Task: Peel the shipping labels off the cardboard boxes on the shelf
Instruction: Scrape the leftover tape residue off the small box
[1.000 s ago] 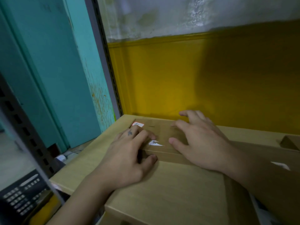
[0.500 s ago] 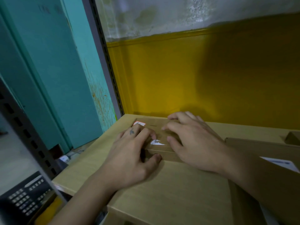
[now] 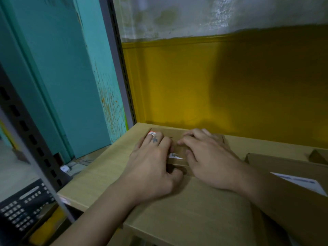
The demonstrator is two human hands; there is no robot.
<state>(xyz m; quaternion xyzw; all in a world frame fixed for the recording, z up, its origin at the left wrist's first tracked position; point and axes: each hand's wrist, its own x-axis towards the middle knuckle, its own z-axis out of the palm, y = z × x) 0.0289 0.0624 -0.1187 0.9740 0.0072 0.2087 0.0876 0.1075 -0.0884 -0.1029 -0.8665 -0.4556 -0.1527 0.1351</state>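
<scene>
A small flat cardboard box (image 3: 179, 134) lies on the wooden shelf board (image 3: 110, 167) near the back left corner. My left hand (image 3: 150, 164) lies over its left half, fingers flat on the top and thumb tucked against the front wall. My right hand (image 3: 209, 157) rests on the right half, fingers bent, tips on the top close to my left fingers. A torn white label scrap (image 3: 174, 155) shows between the hands. A red-and-white scrap (image 3: 152, 133) peeks out at the box's far left corner.
A larger cardboard box (image 3: 276, 167) with a white shipping label (image 3: 300, 182) stands at the right, and another box corner (image 3: 317, 156) shows behind it. The yellow back wall and a grey perforated upright (image 3: 122, 68) close the shelf. A black crate (image 3: 23, 210) sits low on the left.
My right hand slid left across the box top until its fingertips came near my left fingers. My left fingers reached farther forward, up to the red-and-white scrap.
</scene>
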